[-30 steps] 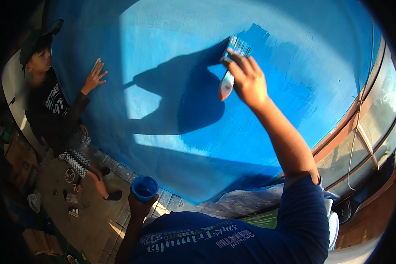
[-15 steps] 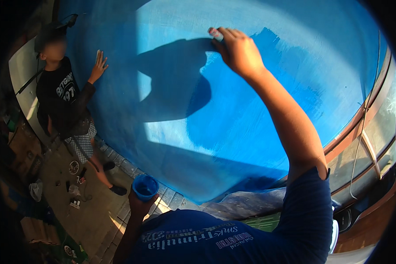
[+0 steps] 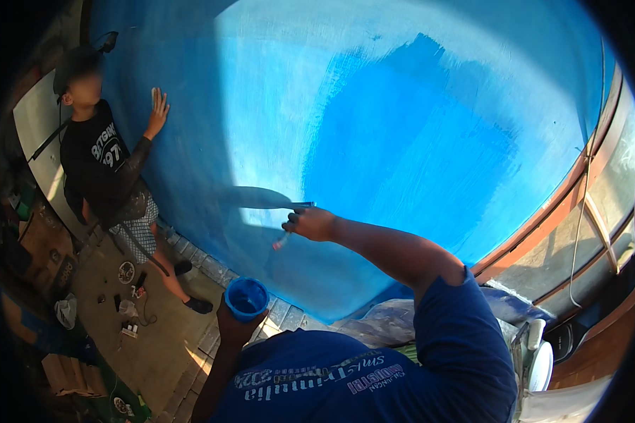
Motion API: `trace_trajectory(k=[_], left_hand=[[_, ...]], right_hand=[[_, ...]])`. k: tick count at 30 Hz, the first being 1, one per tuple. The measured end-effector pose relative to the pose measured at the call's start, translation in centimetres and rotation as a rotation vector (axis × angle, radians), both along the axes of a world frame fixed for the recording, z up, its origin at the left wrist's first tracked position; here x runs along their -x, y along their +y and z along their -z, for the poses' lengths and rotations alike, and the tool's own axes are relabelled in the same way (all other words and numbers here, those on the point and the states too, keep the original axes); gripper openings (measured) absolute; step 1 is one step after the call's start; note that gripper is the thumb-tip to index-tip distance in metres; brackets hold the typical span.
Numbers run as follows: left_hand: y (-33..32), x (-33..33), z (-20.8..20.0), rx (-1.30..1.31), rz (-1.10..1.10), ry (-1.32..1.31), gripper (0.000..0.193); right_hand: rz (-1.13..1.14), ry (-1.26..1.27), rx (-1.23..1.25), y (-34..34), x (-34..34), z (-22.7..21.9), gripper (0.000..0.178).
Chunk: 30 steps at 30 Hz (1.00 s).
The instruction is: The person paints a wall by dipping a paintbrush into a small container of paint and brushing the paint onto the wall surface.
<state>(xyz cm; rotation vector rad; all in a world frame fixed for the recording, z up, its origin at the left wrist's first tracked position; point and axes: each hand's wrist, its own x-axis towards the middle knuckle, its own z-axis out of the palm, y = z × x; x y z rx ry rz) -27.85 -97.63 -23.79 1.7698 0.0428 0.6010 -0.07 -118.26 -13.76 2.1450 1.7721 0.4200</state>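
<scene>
My right hand (image 3: 310,223) is closed round a paintbrush (image 3: 303,205), its dark bristle end near the wall and its pale handle pointing down past my fingers. The brush is by the lower left edge of a fresh, brighter blue patch (image 3: 402,141) on the pale blue wall (image 3: 275,99); I cannot tell whether the bristles touch. Low in front of my body, my left hand (image 3: 234,326) grips a blue cup (image 3: 247,299) with blue paint inside.
A person (image 3: 109,162) in dark clothes stands at the left, one hand raised by the wall. Small things and a cord lie on the floor (image 3: 166,321) behind them. Grey paving blocks (image 3: 279,310) run along the wall's foot. A cable (image 3: 578,233) hangs at the right.
My right hand has come down and to the left with the paintbrush, from the top of the bright patch to its lower left. The cup has shifted slightly right in view.
</scene>
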Motion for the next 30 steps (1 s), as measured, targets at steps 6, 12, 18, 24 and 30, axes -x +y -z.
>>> trace_trajectory(k=[6,12,18,24,30], left_hand=[[-0.3,0.4,1.6,0.069,-0.010,0.011,0.077],[-0.4,-0.7,3.2,-0.042,0.038,0.021,0.078],[-0.9,-0.3,0.9,0.031,0.020,0.096,0.079],[-0.1,0.2,1.8,-0.022,0.024,0.115,0.084],[0.3,-0.2,1.8,-0.082,0.051,0.115,0.084]], right_hand=[[0.177,-0.036,-0.810,0.3,-0.7,-27.6,0.025],[0.024,-0.763,-0.743,-2.0,-1.2,-28.7,0.039],[0.383,0.276,-0.280,0.6,-0.3,0.5,0.040],[0.473,0.117,-0.464,3.6,-1.1,-8.4,0.045],[-0.022,-0.731,-0.993,0.8,0.2,-28.3,0.040]])
